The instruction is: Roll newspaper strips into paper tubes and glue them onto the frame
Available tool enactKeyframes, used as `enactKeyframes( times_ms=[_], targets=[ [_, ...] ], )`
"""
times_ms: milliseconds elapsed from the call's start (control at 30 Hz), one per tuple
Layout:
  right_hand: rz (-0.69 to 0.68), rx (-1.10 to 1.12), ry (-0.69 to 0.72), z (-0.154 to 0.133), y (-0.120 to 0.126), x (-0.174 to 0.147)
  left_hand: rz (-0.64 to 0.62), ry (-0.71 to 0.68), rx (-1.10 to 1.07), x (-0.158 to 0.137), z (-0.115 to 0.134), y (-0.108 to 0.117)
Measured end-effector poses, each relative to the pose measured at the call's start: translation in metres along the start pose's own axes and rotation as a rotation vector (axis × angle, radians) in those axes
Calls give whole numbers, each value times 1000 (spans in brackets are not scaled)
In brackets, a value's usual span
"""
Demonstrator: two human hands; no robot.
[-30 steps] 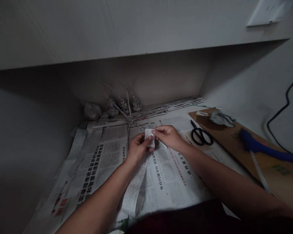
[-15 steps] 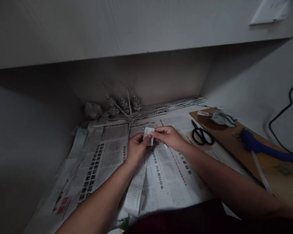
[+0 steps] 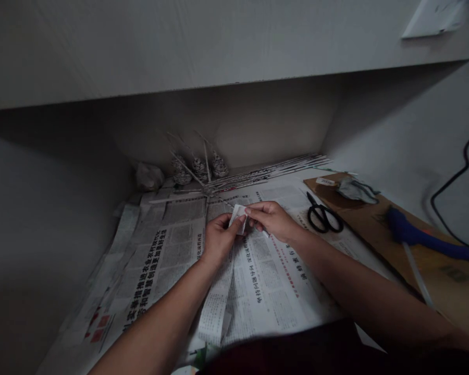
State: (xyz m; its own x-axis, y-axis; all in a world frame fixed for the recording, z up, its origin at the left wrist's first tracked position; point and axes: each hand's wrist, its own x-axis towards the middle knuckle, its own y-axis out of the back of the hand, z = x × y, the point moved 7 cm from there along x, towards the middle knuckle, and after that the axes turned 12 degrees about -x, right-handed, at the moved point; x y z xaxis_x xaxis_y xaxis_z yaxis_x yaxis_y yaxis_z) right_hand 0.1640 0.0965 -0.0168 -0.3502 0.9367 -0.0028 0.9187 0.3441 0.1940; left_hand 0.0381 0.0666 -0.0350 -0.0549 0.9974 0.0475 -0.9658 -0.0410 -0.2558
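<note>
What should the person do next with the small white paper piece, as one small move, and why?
I would probably smooth the upper right edge of the small white paper piece with the right grip, which appears to pinch it there. The left grip holds the piece with its thumb across the front, which may keep it steady.

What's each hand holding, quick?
Left hand: closed, holding the paper.
Right hand: closed, pinching the same paper near its right edge.
</note>
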Motion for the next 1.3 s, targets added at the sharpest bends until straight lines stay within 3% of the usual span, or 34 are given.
enactKeyframes(
  times_ms=[500,900,1200,1300],
  targets=[
    [-40,29,-56,3,0,0,-13,-11,63,-1,2,0],
    [43,67,-72,11,4,3,-51,-58,125,0,3,-2],
    [58,129,-84,13,7,4,-41,2,76,-1,0,-2],
    [-15,199,-52,14,10,6,-21,68,-9,0,-6,1]
  ],
)
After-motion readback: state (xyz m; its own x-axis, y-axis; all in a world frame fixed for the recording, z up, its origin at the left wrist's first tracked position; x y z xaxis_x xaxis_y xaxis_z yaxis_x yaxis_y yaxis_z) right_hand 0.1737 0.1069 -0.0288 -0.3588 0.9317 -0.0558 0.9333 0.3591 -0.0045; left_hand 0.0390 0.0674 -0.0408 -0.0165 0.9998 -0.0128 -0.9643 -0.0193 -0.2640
